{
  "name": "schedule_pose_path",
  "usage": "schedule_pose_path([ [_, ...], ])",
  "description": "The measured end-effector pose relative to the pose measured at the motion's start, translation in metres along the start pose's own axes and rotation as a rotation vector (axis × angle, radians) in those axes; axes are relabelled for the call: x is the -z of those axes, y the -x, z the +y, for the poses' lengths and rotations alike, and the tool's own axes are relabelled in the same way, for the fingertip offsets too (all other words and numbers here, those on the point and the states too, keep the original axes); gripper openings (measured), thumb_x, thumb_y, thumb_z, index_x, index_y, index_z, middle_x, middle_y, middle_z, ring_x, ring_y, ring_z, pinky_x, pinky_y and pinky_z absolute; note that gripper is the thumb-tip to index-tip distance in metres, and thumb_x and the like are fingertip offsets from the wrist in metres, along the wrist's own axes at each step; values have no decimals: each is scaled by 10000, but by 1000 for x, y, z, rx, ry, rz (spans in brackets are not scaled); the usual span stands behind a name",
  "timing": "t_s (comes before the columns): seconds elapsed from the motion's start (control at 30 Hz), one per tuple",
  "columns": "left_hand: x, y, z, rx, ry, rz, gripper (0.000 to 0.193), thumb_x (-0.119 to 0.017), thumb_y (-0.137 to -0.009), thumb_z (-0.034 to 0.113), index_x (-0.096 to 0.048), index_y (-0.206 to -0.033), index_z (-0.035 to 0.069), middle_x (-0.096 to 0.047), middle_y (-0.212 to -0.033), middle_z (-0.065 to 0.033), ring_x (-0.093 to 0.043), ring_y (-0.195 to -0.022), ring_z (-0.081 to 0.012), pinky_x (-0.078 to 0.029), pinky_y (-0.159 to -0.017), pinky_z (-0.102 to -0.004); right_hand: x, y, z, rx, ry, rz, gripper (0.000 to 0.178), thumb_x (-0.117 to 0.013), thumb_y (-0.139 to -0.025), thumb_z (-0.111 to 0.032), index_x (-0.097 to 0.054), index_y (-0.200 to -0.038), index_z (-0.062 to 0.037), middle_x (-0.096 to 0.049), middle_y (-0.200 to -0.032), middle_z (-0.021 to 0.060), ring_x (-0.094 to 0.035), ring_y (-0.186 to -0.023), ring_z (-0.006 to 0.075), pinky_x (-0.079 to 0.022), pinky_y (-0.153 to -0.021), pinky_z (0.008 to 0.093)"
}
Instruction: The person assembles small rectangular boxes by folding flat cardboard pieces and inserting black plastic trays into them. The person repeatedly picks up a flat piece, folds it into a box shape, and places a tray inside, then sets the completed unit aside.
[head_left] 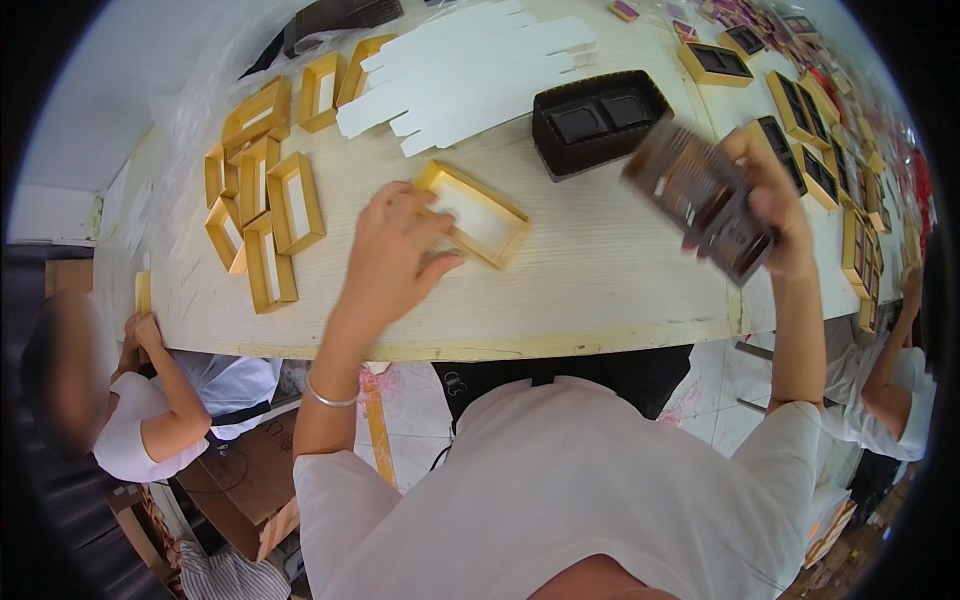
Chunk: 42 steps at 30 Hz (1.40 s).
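With fingers spread, my left hand [395,250] is at the left side of a shallow gold box [500,228] with a white inside, which lies on the table before me. In my right hand [778,200] is a stack of dark brown plastic trays [690,190], tilted and blurred by motion above the table. Just left of that hand, a larger nested pile of dark trays [570,150] with two square hollows stands on the tabletop.
Several gold boxes [268,190] stand at the left. White card blanks [470,70] lie at the back. Gold boxes holding dark trays [718,64] line the right side. One person [150,400] sits at the left with a gold piece; another person's arm [895,370] shows at the right.
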<state>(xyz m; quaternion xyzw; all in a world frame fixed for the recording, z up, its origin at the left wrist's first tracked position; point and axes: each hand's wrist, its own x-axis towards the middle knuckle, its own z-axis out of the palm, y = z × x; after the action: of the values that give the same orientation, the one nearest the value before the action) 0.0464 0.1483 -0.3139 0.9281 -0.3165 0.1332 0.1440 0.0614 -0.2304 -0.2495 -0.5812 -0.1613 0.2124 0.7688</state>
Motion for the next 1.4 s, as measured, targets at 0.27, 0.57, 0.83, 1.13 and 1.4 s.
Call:
schedule_pose_path([
  [0.27,-8,-15,83,134,184,-21,643,-812,-661,284,-551,-1219,99,-567,-1121,-123,-571,-894,-274,-476,-774,-365,-23,5,31,-241,429,34,339,-564,-814,-156,-631,-1105,3,-659,-995,106,-603,-845,154,-488,-779,277],
  [0.57,-34,-31,79,81,683,-244,809,-787,-725,266,-378,-1395,71,-560,-1208,-178,-588,-1029,-329,-494,-832,-372,-36,-23,27,-273,887,-270,239,-547,-871,-139,-652,-977,48,-606,-794,116,-565,-732,179,-441,-649,317],
  [0.83,-35,-29,83,98,618,-233,682,-788,-722,270,-480,-1299,76,-542,-1168,-146,-578,-1003,-332,-492,-831,-381,-24,-6,35,-268,1051,-139,230,-571,-898,-195,-612,-833,22,-567,-760,132,-526,-599,283,-432,-579,370],
  [1.13,-29,-32,79,148,643,-316,643,-807,-702,227,-535,-1269,92,-541,-1173,-106,-587,-966,-266,-508,-754,-330,-22,25,29,168,1122,-181,395,-635,-829,-163,-592,-1213,-81,-421,-1344,183,-517,-1088,328,-473,-864,383],
  [1.4,-28,-37,72,87,733,-354,627,-808,-697,214,-551,-1255,88,-551,-1174,-107,-587,-991,-274,-511,-790,-339,-21,36,49,534,1769,-424,463,-671,-697,-184,-622,-1093,52,-462,-1322,239,-474,-1205,345,-416,-979,423],
])
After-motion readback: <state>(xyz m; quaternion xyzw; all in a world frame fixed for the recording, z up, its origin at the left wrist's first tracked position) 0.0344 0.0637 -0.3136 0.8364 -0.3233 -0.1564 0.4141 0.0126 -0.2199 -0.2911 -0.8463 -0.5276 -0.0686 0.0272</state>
